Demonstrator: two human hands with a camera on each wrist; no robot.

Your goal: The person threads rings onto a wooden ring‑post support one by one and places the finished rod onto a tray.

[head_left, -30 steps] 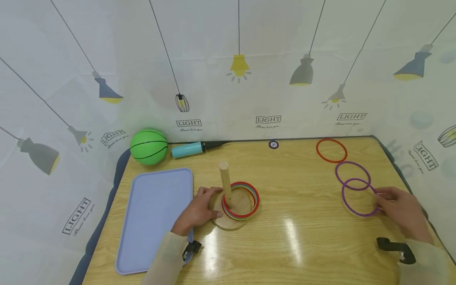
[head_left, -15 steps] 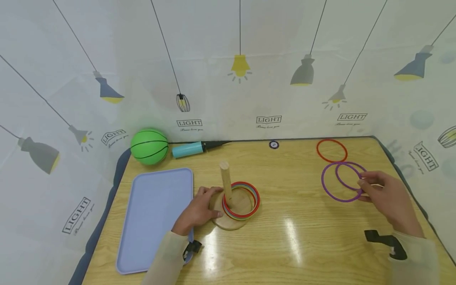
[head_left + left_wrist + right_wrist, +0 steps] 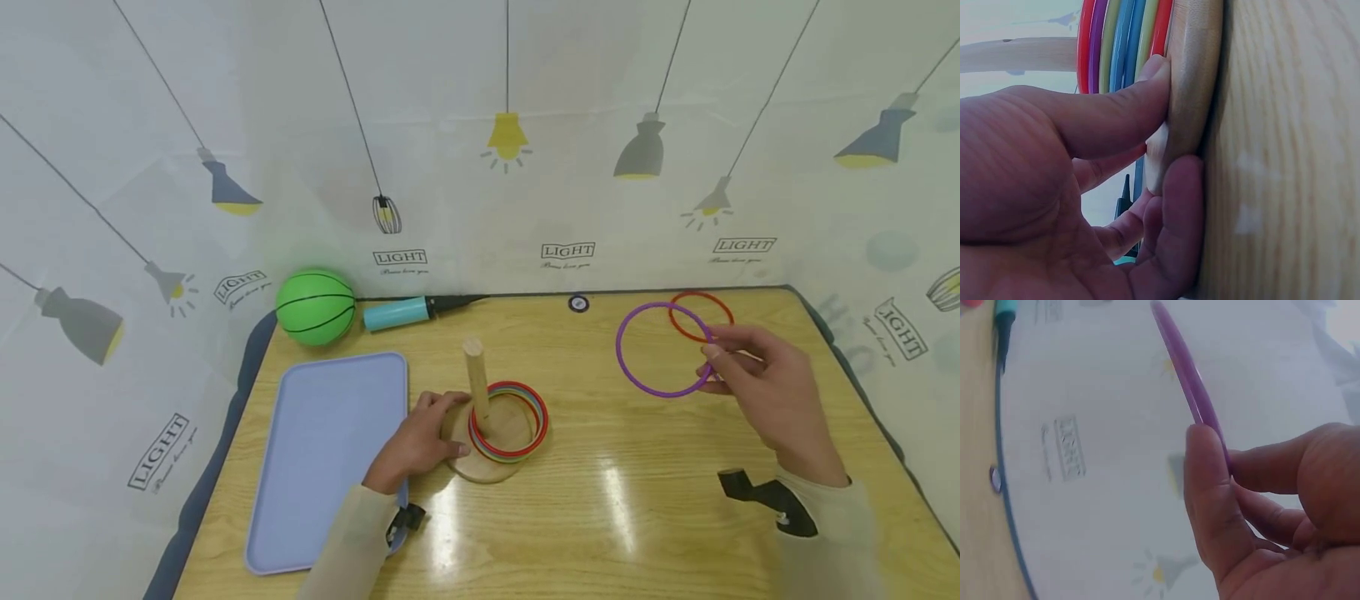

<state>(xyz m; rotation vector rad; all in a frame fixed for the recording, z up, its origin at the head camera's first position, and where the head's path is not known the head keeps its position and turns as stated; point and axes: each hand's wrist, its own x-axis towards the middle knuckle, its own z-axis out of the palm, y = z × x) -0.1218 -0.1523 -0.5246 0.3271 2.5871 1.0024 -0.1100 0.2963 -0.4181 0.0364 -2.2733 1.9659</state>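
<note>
In the head view, my left hand [image 3: 426, 440] grips the left edge of a round wooden base [image 3: 483, 471], thumb on top and fingers round the rim. An upright wooden peg [image 3: 477, 385] rises from this base. Several coloured rings [image 3: 1125, 47] lie stacked around the peg, a red one on top. To the right, my right hand [image 3: 772, 396] pinches a purple ring [image 3: 626, 367] between thumb and fingers, above the table. The right wrist view shows the purple ring [image 3: 1186, 365] nearly edge-on. A second purple ring is largely hidden behind the hand.
A red ring [image 3: 729, 310] lies at the table's back right, partly behind the held ring. At left are a pale blue tray [image 3: 333, 454] and a green ball [image 3: 316, 307]. A blue pump [image 3: 397, 314] and a small round disc [image 3: 578, 303] lie along the back edge.
My right hand has lifted the purple ring off the table and carried it leftward and away from me. The left hand stays on the wooden base.
</note>
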